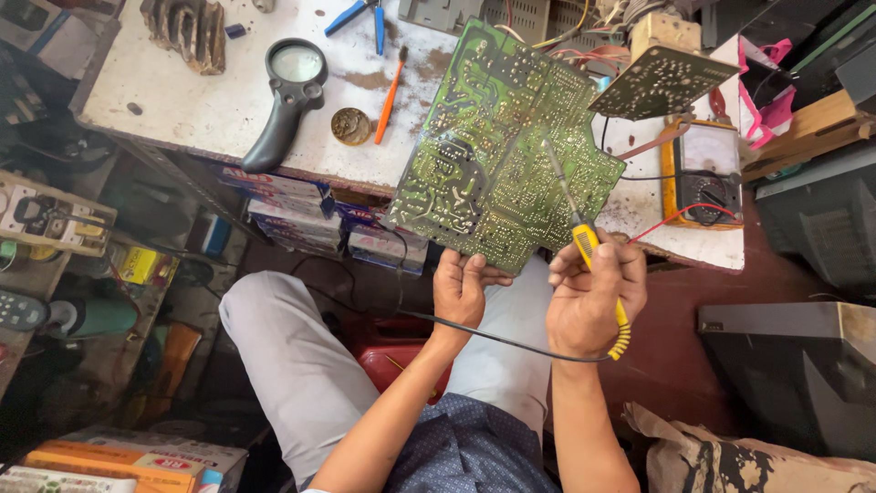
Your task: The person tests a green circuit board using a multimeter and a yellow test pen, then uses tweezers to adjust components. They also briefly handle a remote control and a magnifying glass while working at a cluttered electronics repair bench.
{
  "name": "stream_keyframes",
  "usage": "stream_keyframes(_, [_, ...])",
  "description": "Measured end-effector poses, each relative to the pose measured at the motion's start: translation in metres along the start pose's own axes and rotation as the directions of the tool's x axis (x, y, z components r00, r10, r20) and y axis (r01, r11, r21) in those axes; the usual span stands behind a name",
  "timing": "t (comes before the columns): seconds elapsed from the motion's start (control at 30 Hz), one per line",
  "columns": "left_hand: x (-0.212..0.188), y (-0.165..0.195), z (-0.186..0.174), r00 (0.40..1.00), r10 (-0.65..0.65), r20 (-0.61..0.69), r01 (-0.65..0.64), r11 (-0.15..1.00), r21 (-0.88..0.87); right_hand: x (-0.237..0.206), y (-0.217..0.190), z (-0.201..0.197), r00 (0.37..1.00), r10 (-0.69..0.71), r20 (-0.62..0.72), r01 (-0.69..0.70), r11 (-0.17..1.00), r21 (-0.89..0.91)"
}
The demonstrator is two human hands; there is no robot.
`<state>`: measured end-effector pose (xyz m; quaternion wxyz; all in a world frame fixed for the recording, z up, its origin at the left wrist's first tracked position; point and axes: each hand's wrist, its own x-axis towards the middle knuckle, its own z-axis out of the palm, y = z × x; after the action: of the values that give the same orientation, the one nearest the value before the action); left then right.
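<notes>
We hold a green circuit board (pixel 497 151) by its lower edge with our left hand (pixel 461 288), fingers curled under the rim and thumb on top, so the board tilts up off the front edge of the white bench (pixel 210 100) with its solder side toward us. Our right hand (pixel 593 297) is closed in a pen grip around the yellow handle of a soldering iron (pixel 584 239), whose thin shaft reaches up over the board; the tip sits at about the board's middle right, though we cannot tell from here whether it touches a joint or hovers just above it. The iron's black cord (pixel 493 336) trails from the handle across our lap. As for progress, the board is out, turned over and steadied, and the iron is at the work, so we judge the work to be under way on the solder side; we see no loose parts or fresh solder that would show how many joints are dealt with or left. On the bench behind lie a black magnifier (pixel 287 91), an orange brush (pixel 391 91), a round tin (pixel 350 126) and blue pliers (pixel 360 16), none of them touched. A second board (pixel 662 82) stands propped at the right, above a yellow multimeter (pixel 703 178) with red leads.
</notes>
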<state>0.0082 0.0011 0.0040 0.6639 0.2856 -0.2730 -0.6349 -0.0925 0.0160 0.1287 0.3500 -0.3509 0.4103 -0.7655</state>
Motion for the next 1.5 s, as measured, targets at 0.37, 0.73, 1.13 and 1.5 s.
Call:
stream_keyframes(0.37, [-0.005, -0.028, -0.030, 0.998, 0.058, 0.024, -0.061, 0.985, 0.162, -0.052, 0.015, 0.096, 0.822, -0.083, 0.563, 0.247, 0.944, -0.221])
stream_keyframes(0.73, [-0.002, -0.003, -0.035, 0.914, 0.271, 0.301, -0.404, 0.655, 0.639, -0.020, 0.032, 0.288, 0.264, -0.410, 0.873, 0.850, 0.527, -0.010])
stream_keyframes(1.13, [0.008, 0.016, -0.005, 0.998, -0.065, -0.017, 0.065, 0.998, -0.024, -0.057, 0.094, 0.328, 0.355, -0.246, 0.902, 0.827, 0.532, -0.180])
stream_keyframes(1.5, [0.011, -0.021, -0.017, 0.977, 0.194, 0.085, -0.211, 0.926, 0.314, -0.005, -0.005, 0.087, 0.931, 0.204, 0.302, -0.131, 0.960, -0.246])
